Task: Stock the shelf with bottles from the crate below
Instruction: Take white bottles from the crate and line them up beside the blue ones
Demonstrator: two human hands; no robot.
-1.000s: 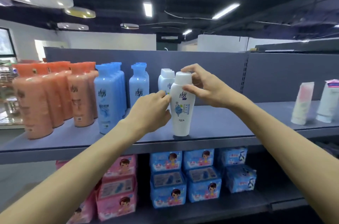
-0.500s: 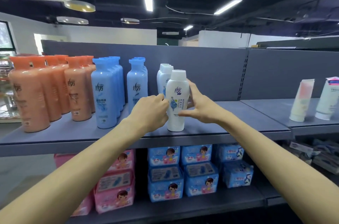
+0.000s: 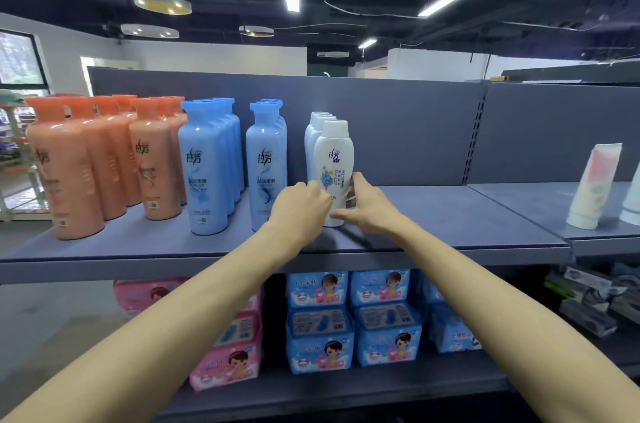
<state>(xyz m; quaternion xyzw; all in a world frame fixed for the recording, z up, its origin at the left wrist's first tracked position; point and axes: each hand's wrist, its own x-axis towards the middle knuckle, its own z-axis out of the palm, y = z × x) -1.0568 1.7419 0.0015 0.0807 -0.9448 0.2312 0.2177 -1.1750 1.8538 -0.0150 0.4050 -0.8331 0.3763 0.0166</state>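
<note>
— Which way is your white bottle (image 3: 333, 159) pointing?
— It's standing upright, cap up, on the shelf (image 3: 450, 232), fronting its row.
— And your hands?
— Your left hand (image 3: 300, 206) and right hand (image 3: 370, 206) are gripping its lower body from either side.

front bottle (image 3: 333, 159) stands upright on the shelf (image 3: 450, 232), before its row (image 3: 317, 131), between both hands.

Two arms enter from the near edge. Both forearms are bare from the frame edge to the wrist; no sleeve covers them. The left hand (image 3: 300, 206) and right hand (image 3: 372, 206) are bare. Each hand is seen from the back. The fingers are slim, with short nails.
</note>
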